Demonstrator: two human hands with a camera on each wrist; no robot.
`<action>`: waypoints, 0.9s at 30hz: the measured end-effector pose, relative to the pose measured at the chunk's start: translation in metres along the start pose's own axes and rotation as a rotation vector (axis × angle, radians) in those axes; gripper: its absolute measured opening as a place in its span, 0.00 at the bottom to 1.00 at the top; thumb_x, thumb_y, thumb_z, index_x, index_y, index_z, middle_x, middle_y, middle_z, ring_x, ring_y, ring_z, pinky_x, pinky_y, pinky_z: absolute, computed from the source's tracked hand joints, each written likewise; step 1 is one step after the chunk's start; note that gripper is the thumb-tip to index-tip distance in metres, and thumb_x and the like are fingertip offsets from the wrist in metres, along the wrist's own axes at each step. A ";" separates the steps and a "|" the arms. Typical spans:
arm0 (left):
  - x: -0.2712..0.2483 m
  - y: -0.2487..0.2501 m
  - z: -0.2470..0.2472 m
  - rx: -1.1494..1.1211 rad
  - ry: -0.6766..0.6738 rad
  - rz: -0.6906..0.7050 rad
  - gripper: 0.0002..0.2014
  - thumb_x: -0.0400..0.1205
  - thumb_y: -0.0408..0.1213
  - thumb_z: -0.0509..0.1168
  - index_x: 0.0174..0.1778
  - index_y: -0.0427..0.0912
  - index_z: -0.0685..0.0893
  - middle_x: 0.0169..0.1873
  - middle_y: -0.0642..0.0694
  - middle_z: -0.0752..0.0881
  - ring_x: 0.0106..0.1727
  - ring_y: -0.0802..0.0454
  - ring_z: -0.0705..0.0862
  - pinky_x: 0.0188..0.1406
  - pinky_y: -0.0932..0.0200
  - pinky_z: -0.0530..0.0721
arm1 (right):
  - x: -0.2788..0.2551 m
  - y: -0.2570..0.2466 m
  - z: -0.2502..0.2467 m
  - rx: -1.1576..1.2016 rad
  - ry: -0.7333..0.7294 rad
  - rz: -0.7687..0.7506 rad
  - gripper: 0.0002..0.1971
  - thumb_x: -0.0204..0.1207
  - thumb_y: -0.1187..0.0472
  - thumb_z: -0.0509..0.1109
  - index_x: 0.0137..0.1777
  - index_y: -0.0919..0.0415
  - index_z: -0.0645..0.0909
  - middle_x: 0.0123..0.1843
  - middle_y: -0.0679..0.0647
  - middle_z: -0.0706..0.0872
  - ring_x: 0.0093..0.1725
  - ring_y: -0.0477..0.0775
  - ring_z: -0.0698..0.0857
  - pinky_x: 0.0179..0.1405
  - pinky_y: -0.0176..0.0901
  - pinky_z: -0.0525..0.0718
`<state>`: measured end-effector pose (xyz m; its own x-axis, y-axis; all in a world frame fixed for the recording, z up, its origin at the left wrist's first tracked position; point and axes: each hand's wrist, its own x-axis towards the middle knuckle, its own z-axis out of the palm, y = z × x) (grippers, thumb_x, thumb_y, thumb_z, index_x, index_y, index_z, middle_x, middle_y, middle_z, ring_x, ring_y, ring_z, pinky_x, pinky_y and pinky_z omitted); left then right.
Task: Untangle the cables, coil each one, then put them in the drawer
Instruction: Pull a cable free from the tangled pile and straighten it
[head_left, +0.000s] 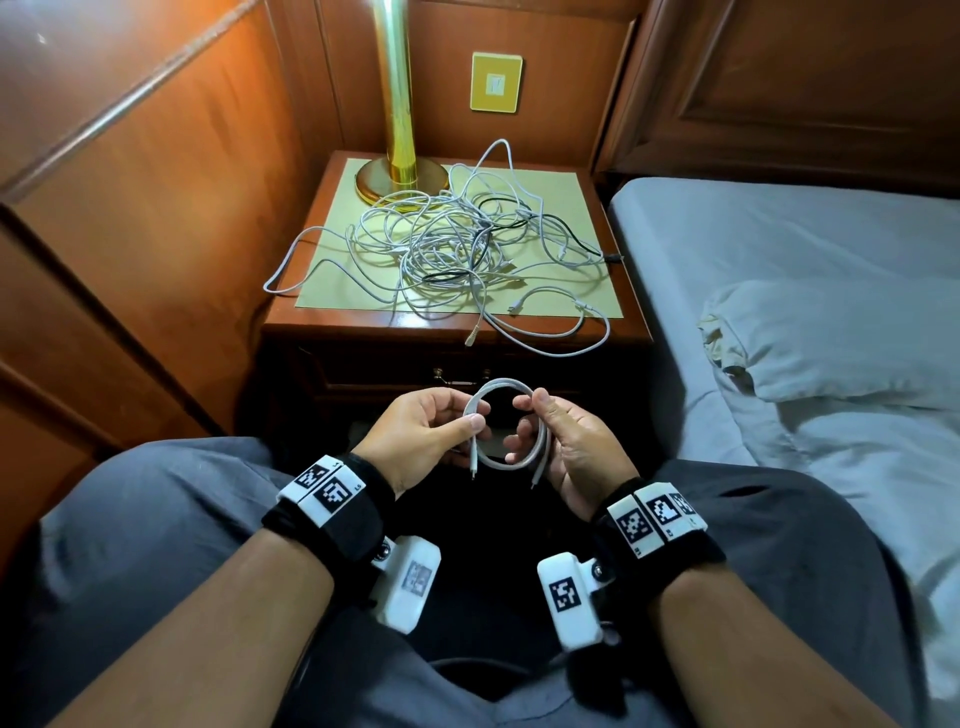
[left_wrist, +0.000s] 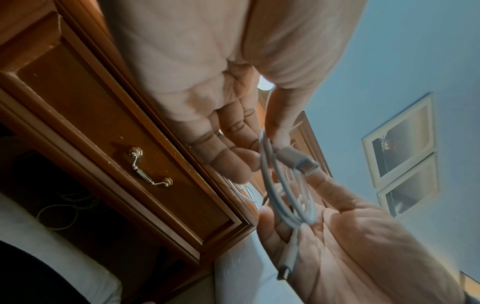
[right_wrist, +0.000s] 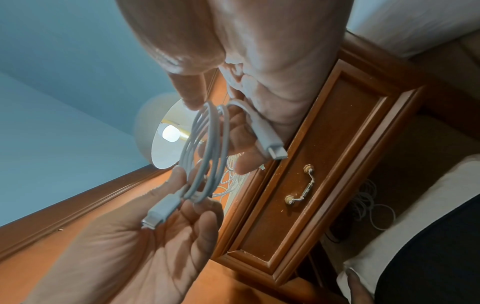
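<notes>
White, smooth-jacketed cable forms the coiled cable (head_left: 506, 423), a round loop of several turns held at frame centre in the head view, above the person's lap and in front of the closed drawer (head_left: 462, 371). Left hand (head_left: 421, 434): grip narrow, thumb and fingers pinching the loop's left side. Right hand (head_left: 566, 441): grip narrow, thumb and fingers curled round the loop's right side. Both plug ends hang from the lower part of the loop; each is a slim white moulded housing with a metal tip, one (right_wrist: 162, 211) lying over the left palm, the other (right_wrist: 270, 144) against the right fingers.

Remaining cables (head_left: 457, 244) lie as a loose tangle on the surface (head_left: 332, 270) in the upper centre of the frame: mostly white strands, with one black strand threaded through. Several loops overhang the front and left edges. The surface is a glossy reddish-wood nightstand top with a pale green matte inlay. The drawer front is a framed wood panel with a small brass bail handle (left_wrist: 150, 167).

A polished brass lamp column (head_left: 400, 104) with a round base stands at the surface's rear. A bed with a creased pale sheet (head_left: 831, 260) occupies the right of the frame.
</notes>
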<state>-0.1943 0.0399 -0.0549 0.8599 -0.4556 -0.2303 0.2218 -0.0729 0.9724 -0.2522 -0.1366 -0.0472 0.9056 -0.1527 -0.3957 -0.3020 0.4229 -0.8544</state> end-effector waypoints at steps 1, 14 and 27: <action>0.000 0.000 -0.001 0.006 0.014 0.009 0.05 0.83 0.30 0.70 0.53 0.39 0.88 0.39 0.45 0.91 0.40 0.51 0.89 0.38 0.59 0.87 | 0.000 0.000 -0.001 -0.005 -0.001 0.011 0.14 0.84 0.53 0.65 0.54 0.65 0.83 0.33 0.55 0.82 0.36 0.56 0.86 0.44 0.51 0.84; -0.002 0.005 -0.003 0.018 0.126 0.068 0.08 0.83 0.30 0.71 0.53 0.45 0.91 0.42 0.44 0.94 0.45 0.53 0.92 0.36 0.64 0.87 | 0.010 0.002 -0.015 -0.360 0.116 -0.117 0.08 0.84 0.66 0.67 0.53 0.60 0.89 0.39 0.50 0.90 0.32 0.40 0.84 0.32 0.31 0.81; 0.001 -0.002 0.001 0.213 0.129 0.161 0.11 0.83 0.31 0.71 0.59 0.45 0.91 0.55 0.57 0.92 0.58 0.59 0.90 0.65 0.50 0.87 | 0.002 -0.001 -0.009 0.002 -0.076 0.025 0.08 0.73 0.63 0.75 0.46 0.65 0.80 0.38 0.59 0.84 0.38 0.53 0.85 0.41 0.40 0.88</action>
<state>-0.1948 0.0384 -0.0572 0.9306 -0.3608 -0.0617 -0.0123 -0.1994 0.9799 -0.2526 -0.1459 -0.0499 0.9178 -0.0733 -0.3903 -0.3247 0.4273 -0.8438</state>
